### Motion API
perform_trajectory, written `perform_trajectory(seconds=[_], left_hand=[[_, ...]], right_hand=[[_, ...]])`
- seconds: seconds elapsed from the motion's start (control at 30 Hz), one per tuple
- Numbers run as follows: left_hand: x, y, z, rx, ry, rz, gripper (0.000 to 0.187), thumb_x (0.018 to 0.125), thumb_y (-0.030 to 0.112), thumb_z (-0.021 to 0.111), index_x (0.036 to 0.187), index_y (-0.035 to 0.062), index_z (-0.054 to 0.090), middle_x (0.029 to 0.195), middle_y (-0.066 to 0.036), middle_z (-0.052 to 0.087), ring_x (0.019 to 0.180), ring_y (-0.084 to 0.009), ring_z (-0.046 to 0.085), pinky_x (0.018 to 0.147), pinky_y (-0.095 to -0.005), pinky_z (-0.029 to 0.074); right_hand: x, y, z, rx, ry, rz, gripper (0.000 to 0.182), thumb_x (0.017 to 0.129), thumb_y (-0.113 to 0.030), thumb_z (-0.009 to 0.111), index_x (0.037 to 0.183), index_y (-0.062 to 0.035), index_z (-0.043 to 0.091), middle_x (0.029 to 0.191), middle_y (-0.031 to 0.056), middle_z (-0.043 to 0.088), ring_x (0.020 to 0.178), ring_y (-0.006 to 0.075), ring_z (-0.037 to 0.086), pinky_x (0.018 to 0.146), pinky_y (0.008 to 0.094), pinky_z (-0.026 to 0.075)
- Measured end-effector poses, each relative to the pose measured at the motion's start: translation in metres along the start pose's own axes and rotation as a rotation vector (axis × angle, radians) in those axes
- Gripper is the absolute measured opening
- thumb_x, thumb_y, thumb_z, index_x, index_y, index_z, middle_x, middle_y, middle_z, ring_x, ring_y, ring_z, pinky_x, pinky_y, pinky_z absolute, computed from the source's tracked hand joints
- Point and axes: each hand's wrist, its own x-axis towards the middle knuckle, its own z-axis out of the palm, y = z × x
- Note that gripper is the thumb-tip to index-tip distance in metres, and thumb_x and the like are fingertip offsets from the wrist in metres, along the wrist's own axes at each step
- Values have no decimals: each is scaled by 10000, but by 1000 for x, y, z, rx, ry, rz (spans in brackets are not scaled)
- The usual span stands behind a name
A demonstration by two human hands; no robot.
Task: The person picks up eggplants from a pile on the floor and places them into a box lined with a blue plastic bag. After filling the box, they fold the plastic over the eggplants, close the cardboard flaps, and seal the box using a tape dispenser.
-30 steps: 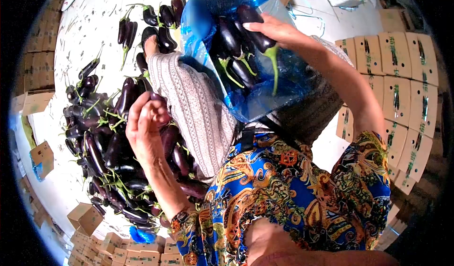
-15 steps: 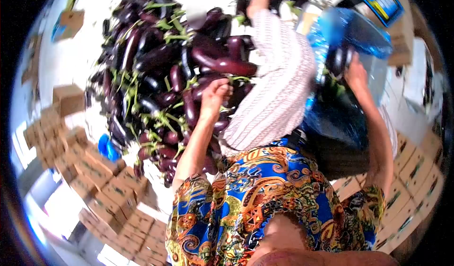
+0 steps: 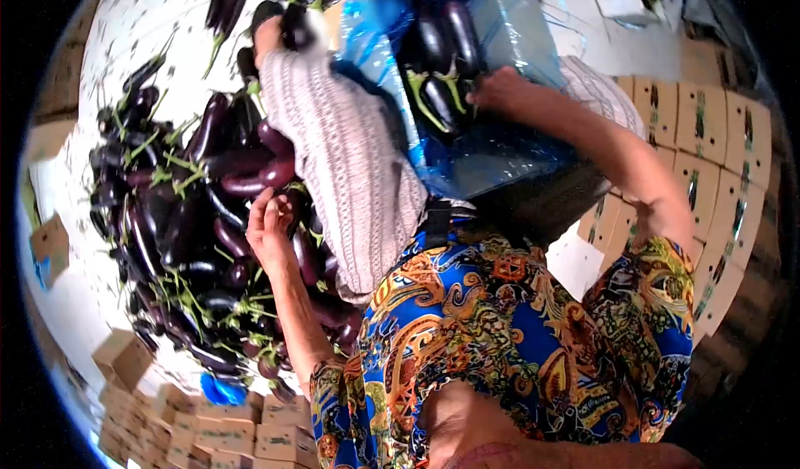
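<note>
With right hand against eggplants in blue plastic, upper centre, cannot tell if gripping; with left hand half-curled by the heap, left of frame, cannot tell if holding; see several inside, many left loose

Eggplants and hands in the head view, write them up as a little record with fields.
left hand: over the eggplant pile, fingers curled, grip unclear
right hand: in the blue plastic liner, beside eggplants, grip unclear
pile location: white floor, left of the person's left leg
cartons: stacked at right
</note>
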Motion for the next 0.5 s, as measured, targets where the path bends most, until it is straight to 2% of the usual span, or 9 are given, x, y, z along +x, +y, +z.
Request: perform_trajectory(seconds=[0.03, 0.13, 0.2, 0.27, 0.33, 0.37, 0.43, 0.47, 0.5], left_hand=[[-1, 4, 8, 2, 2, -6, 222, 936, 106, 569, 1131, 9, 606, 898, -35, 655, 790, -102, 620, 708, -217, 494], [3, -4, 11, 14, -89, 7, 252, 919, 123, 592, 1151, 27, 603, 919, -42, 674, 792, -98, 611, 713, -211, 464], [3, -4, 19, 15, -83, -9, 244, 924, 111, 583, 1151, 22, 600, 919, -41, 672, 798, -98, 618, 707, -218, 484], [-1, 1, 32, -27, -86, 31, 236, 928, 108, 578, 1146, 22, 601, 925, -41, 671, 794, -94, 617, 706, -220, 494], [-2, 7, 34, -19, -87, 44, 230, 931, 108, 574, 1141, 18, 603, 925, -37, 666, 783, -96, 612, 716, -227, 499], [-2, 13, 34, -15, -86, 55, 230, 931, 108, 574, 1140, 16, 603, 923, -36, 665, 778, -95, 610, 714, -226, 500], [1, 29, 35, -60, -101, 78, 226, 928, 100, 577, 1134, 13, 608, 913, -38, 664, 758, -90, 604, 692, -217, 501], [3, 37, 36, -21, -95, 155, 231, 929, 90, 574, 1144, 12, 603, 924, -53, 663, 740, -91, 605, 671, -208, 502], [1, 50, 43, -2, -79, 177, 231, 929, 97, 573, 1139, 4, 602, 922, -58, 664, 746, -99, 615, 645, -220, 511]], right_hand=[[-3, 1, 16, 31, 75, -75, 104, 799, -149, 563, 859, -105, 634, 775, 133, 578, 682, 303, 627, 544, 443, 480], [21, -14, 30, -518, -288, -174, 91, 783, -159, 577, 783, -86, 631, 768, 100, 586, 716, 277, 634, 564, 429, 475], [22, -13, 36, -371, -207, -192, 113, 780, -169, 580, 727, -87, 637, 753, 76, 590, 736, 253, 633, 589, 398, 472], [26, -13, 40, -335, -233, -146, 132, 774, -175, 584, 690, -92, 643, 752, 58, 598, 753, 231, 627, 616, 362, 467], [32, -34, 16, -400, -369, -32, 137, 766, -177, 590, 669, -101, 652, 765, 46, 609, 767, 213, 615, 644, 320, 459], [30, -38, 7, -451, -340, -51, 151, 764, -181, 596, 636, -130, 658, 856, 60, 632, 814, 194, 601, 663, 314, 457], [22, -45, -28, -387, -61, -109, 135, 771, -172, 606, 657, -119, 657, 942, 74, 642, 873, 198, 596, 673, 309, 457], [17, -44, -44, -355, 78, -141, 128, 774, -167, 610, 668, -114, 656, 985, 81, 647, 903, 199, 593, 678, 307, 457], [13, -39, -56, -343, 222, -212, 119, 757, -175, 615, 664, -105, 640, 965, 78, 627, 900, 198, 574, 674, 311, 454]])
